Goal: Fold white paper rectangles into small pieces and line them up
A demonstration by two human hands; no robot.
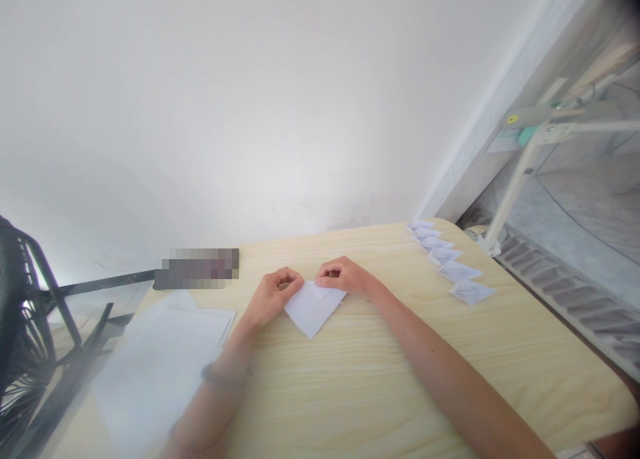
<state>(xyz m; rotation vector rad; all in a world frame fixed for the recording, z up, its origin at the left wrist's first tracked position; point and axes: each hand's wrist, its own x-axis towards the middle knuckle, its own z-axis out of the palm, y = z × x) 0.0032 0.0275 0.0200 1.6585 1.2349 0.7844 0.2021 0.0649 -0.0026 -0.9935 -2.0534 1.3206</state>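
Note:
A folded sheet of white paper (311, 312) lies on the wooden table (340, 392), one corner pointing toward me. My left hand (276, 298) pinches its upper left edge between thumb and fingers. At the upper right edge, my right hand (345, 276) is closed in a pinch, thumb and fingertips on a small folded flap. Both hands rest close together with the paper between them. The fingers partly cover its far edge, so the fold there is hard to make out.
Several folded paper boats (470, 291) stand in a row along the table's right side. A stack of white sheets (165, 359) lies at the left, partly behind my forearm. Behind it is a blurred-out object (200, 269). A black metal frame (37, 292) stands left; a white wall (300, 112) rises behind.

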